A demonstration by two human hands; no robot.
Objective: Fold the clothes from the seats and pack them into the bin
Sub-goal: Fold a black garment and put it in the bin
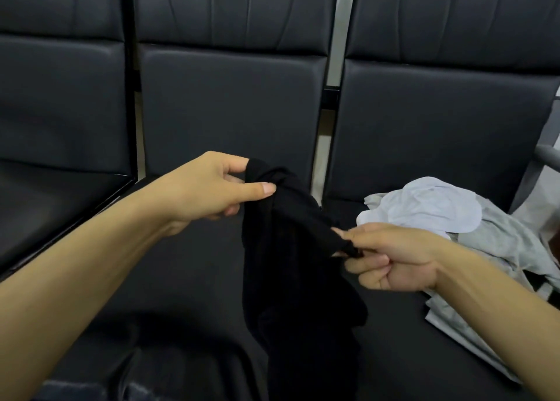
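A black garment hangs in the air in front of the middle seat. My left hand pinches its top edge between thumb and fingers. My right hand pinches another part of the edge lower and to the right. The cloth droops below both hands, its lower end lost against the dark seat. A pile of light grey and white clothes lies on the right seat just beyond my right hand. No bin is in view.
Three black padded seats stand in a row; the left seat holds nothing visible. Dark cloth lies at the bottom edge near me. A grey metal armrest sticks out at the far right.
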